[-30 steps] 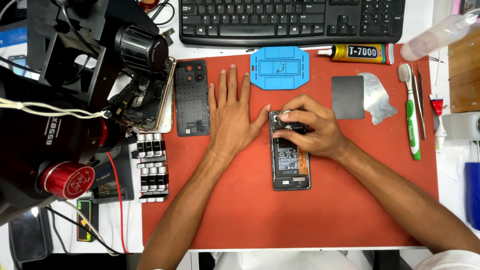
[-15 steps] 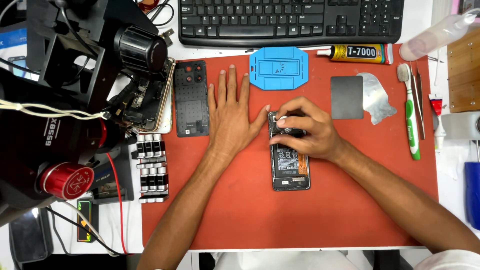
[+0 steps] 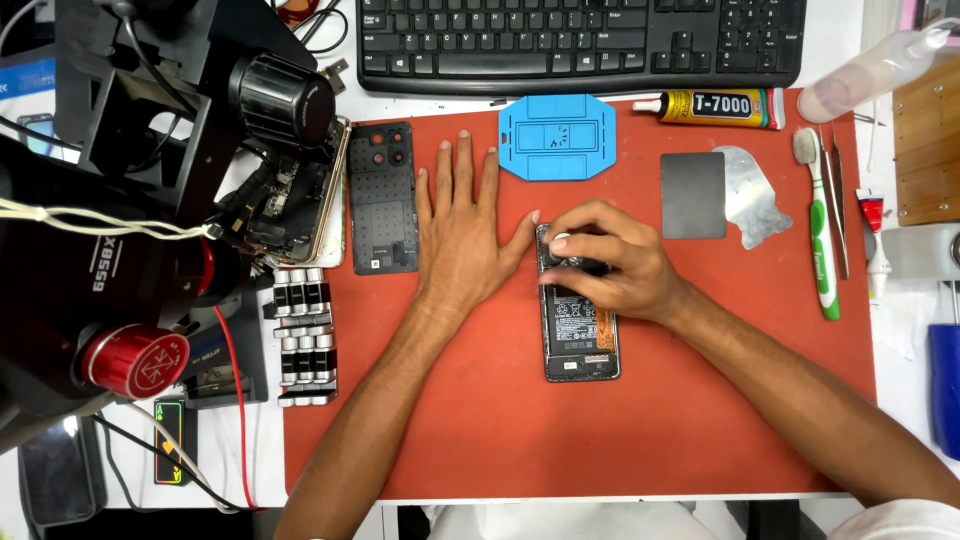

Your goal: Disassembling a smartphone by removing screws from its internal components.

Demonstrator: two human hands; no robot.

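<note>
On the red work mat (image 3: 480, 430), an opened phone (image 3: 580, 335) lies face down with its back cover off, battery and boards exposed, roughly at the mat's middle. The right hand (image 3: 610, 270) curls over the phone's upper end, fingers closed around something small and dark there; what exactly it pinches is hidden under the fingers. The left hand (image 3: 462, 235) lies flat and open on the mat just beside the phone, its thumb touching the phone's upper left edge, holding nothing.

The step in hand looks like work on the top section of the phone. To do it well, I judge the left thumb should brace the frame firmly so the phone cannot slide, while the right hand works with light, straight pressure, since thin connectors near the battery would tear easily.

Left of the flat hand lies a dark back cover (image 3: 382, 198) with camera cut-outs. A blue fixture plate (image 3: 557, 137) sits above the hands, 1 glue tube (image 3: 715, 107) beside it, and a grey square pad (image 3: 692, 195) to the right. A green toothbrush (image 3: 820, 235) lies near the mat's right edge, a black keyboard (image 3: 580, 40) beyond.
</note>
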